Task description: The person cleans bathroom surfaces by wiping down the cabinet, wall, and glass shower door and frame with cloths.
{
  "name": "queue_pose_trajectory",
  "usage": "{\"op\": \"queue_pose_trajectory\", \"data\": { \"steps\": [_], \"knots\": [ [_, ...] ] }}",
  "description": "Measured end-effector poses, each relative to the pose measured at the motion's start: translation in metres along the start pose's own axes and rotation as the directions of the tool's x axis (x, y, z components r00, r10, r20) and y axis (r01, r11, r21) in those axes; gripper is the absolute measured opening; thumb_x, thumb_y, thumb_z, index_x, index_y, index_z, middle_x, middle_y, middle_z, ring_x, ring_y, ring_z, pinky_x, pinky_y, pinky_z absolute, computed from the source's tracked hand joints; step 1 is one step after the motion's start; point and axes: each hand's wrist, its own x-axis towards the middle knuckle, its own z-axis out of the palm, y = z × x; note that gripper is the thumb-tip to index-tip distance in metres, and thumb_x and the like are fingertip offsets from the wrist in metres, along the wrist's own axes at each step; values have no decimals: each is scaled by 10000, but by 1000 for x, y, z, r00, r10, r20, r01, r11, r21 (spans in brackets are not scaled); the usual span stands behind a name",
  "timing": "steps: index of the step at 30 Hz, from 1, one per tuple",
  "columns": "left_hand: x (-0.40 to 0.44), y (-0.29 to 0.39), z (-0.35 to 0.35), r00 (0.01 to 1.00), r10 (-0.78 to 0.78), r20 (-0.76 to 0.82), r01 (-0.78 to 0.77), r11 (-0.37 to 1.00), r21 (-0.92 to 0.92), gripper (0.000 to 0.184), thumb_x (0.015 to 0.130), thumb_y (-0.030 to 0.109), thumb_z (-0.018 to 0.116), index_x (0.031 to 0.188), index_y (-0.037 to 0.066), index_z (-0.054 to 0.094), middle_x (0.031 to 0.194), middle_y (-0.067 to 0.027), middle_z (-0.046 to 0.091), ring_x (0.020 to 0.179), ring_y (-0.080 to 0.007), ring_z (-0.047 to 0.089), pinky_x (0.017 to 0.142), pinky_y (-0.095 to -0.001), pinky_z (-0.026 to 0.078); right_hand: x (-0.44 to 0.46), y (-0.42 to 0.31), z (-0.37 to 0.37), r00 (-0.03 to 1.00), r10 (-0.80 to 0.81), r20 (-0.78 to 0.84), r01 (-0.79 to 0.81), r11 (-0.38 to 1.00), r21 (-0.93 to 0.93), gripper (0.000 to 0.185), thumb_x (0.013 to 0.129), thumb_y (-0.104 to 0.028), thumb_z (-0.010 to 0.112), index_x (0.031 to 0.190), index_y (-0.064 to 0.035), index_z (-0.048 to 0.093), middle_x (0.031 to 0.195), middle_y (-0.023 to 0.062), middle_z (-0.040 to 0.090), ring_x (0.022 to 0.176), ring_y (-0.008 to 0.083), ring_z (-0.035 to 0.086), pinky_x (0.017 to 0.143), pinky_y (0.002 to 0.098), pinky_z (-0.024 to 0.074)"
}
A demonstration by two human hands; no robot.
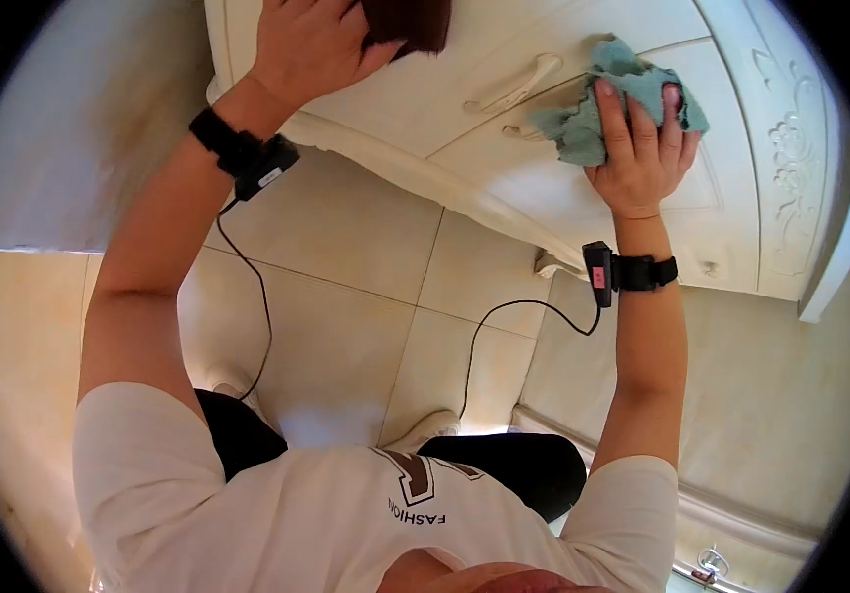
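My right hand (640, 158) presses a crumpled green cloth (583, 138) against the white front of a cabinet (504, 163), just right of a curved drawer handle (516, 87). Its fingers are bent over the cloth. At the top edge of the view, my left hand (316, 44) is by a dark brown object (410, 22) at the cabinet's left part, with the thumb laid against its lower edge. The other left fingers are partly cut off by the frame, and the brown object's kind does not show.
Carved flowers decorate the cabinet's right corner post (791, 148). A small knob (710, 268) sits low on its front. Tiled floor (336, 257) lies between me and the cabinet. Black wrist devices (267, 168) trail thin cables down towards my legs.
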Motion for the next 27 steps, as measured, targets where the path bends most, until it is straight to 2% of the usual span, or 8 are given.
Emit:
{"op": "queue_pose_trajectory", "data": {
  "steps": [4, 5, 8, 9, 12, 17, 23, 27],
  "knots": [
    [-21, 15, 19, 964, -261, 46, 263, 921, -288, 575, 866, 458, 542, 1313, 97, 531, 1413, -217, 401, 1313, -450, 333, 1074, -624, 194, 0, 2, -2, 999, 5, 43, -5, 1000, -17, 438, 880, -519, 526, 1197, -250, 666, 1129, -21, 624, 1220, 285, 490, 963, 468, 349],
    [-31, 16, 19, 998, -35, 53, 37, 998, -44, 427, 721, 414, 690, 1062, 157, 673, 1136, -82, 625, 1071, -283, 578, 919, -468, 451, 0, -3, -1, 999, 25, 32, -24, 999, -24, 437, 874, -513, 540, 1199, -249, 667, 1145, -22, 624, 1232, 283, 482, 979, 462, 335],
    [-87, 31, 33, 955, -46, 294, 139, 942, -304, 433, 753, 392, 669, 1142, 202, 669, 1200, 30, 613, 1075, -179, 569, 963, -434, 394, -1, -1, -1, 998, 24, 54, -24, 1000, -1, 434, 873, -505, 545, 1198, -246, 669, 1156, -23, 623, 1239, 283, 478, 998, 461, 322],
    [-102, 32, 35, 878, 133, 460, 20, 949, -314, 466, 750, 349, 677, 1196, 220, 635, 1175, 69, 625, 1063, -146, 580, 969, -416, 399, -1, -1, -1, 998, 24, 53, -24, 1000, 0, 434, 873, -505, 545, 1198, -246, 669, 1156, -23, 623, 1239, 283, 478, 998, 461, 322],
    [-140, 38, 39, 802, 453, 389, -305, 871, -385, 474, 759, 309, 672, 1223, 231, 612, 1145, 91, 634, 1044, -124, 588, 967, -400, 401, -1, 0, -1, 998, 23, 55, -23, 1000, -4, 435, 876, -512, 542, 1196, -247, 671, 1156, -24, 623, 1240, 285, 476, 1001, 466, 320],
    [-144, 42, 34, 818, 394, 419, -172, 863, -475, 445, 804, 274, 630, 1243, 210, 596, 1195, 108, 606, 1064, -88, 575, 1017, -368, 362, -2, -1, 1, 999, 21, 35, -21, 1000, 4, 429, 869, -498, 556, 1200, -248, 667, 1153, -25, 622, 1238, 296, 476, 1004, 473, 321],
    [-128, 84, 32, 752, 525, 399, -354, 832, -428, 455, 894, 153, 505, 1339, 250, 501, 1297, 116, 553, 1136, -78, 528, 995, -287, 354, 2, -2, 1, 999, 43, -1, -43, 999, 13, 380, 837, -395, 576, 1189, -285, 666, 1066, -47, 626, 1207, 262, 506, 872, 449, 369],
    [-158, 54, 26, 649, 579, 493, -480, 815, -325, 444, 887, 170, 514, 1319, 273, 514, 1308, 122, 532, 1106, -104, 525, 990, -302, 364, -1, -2, 0, 999, 30, 45, -30, 1000, 6, 388, 850, -422, 572, 1196, -272, 664, 1093, -34, 616, 1240, 266, 475, 965, 489, 351]
  ]
}}
